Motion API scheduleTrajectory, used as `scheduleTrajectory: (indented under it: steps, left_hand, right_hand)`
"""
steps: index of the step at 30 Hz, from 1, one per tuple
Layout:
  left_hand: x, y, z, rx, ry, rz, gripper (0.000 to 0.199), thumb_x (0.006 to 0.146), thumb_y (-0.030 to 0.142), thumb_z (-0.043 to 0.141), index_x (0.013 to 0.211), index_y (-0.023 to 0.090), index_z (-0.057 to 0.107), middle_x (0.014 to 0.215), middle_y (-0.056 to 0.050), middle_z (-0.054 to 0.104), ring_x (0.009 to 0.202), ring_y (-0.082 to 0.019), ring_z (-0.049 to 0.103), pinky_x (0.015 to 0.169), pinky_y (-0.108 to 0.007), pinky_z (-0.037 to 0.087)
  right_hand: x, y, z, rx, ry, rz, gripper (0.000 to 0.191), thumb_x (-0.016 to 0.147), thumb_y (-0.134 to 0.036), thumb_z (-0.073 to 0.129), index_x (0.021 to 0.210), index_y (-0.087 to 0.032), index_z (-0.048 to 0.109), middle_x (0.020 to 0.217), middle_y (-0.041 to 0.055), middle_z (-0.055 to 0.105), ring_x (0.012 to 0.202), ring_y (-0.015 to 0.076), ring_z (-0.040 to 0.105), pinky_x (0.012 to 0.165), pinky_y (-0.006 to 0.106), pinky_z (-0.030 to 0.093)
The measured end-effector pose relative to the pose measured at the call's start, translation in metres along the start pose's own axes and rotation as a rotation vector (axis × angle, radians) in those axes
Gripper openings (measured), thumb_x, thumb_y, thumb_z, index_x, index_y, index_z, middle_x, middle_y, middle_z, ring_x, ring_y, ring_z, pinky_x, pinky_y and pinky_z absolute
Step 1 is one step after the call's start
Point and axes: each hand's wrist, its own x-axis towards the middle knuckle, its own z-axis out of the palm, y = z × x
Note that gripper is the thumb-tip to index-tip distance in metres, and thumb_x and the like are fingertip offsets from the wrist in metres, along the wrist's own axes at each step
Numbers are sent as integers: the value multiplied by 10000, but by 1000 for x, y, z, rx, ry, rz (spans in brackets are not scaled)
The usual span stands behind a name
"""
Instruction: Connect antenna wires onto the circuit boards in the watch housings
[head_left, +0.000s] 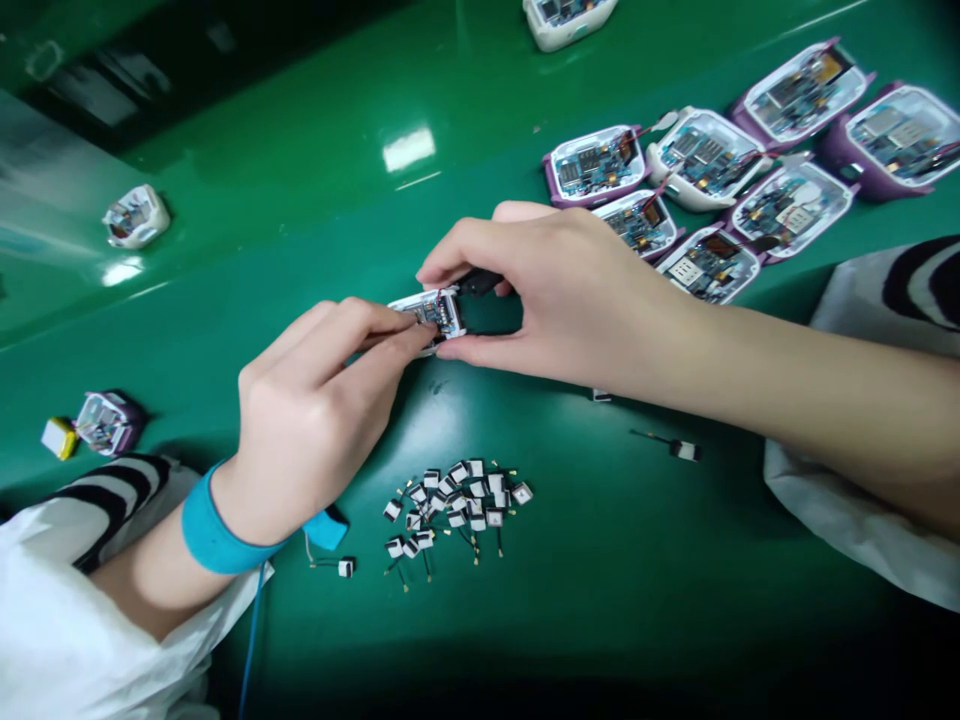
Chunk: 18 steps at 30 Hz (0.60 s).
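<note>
Between my hands is a small open watch case (450,318) with a white rim and a circuit board inside. My right hand (562,290) grips its right end, thumb below and fingers above. A black piece (480,283) shows beside the case under my right fingers; its kind is unclear. My left hand (322,390), with a blue wrist strap (225,530) on the wrist, is closed at the case's left side. Its thumb and fingertips lie over the board and hide part of it. Whether a tiny part is pinched there cannot be seen.
A pile of small white-and-black parts with short leads (457,500) lies below my hands. Several open purple and white watch cases (600,165) stand at upper right. A white case (136,217) and a purple case (109,422) beside a yellow-edged battery (58,438) lie left.
</note>
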Motion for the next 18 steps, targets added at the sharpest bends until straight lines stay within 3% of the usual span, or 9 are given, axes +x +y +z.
scheduleTrajectory:
  steps: [6,18]
  left_hand:
    - [0,1,0,0,-12,-4,189,827,138,492,982,171,596,915,-49,624,775,-170,567,634,-302,474]
    - [-1,0,1,5,21,4,173,830,156,495,962,204,595,903,-26,623,768,-158,574,630,-282,473]
  right_hand:
    - [0,-1,0,-4,12,-2,319,731,-360,580,987,-178,524,917,2,601,839,157,528,665,289,421]
    - [0,0,0,-11,12,0,318,725,-346,587,986,-174,527,905,8,606,819,158,531,650,292,425]
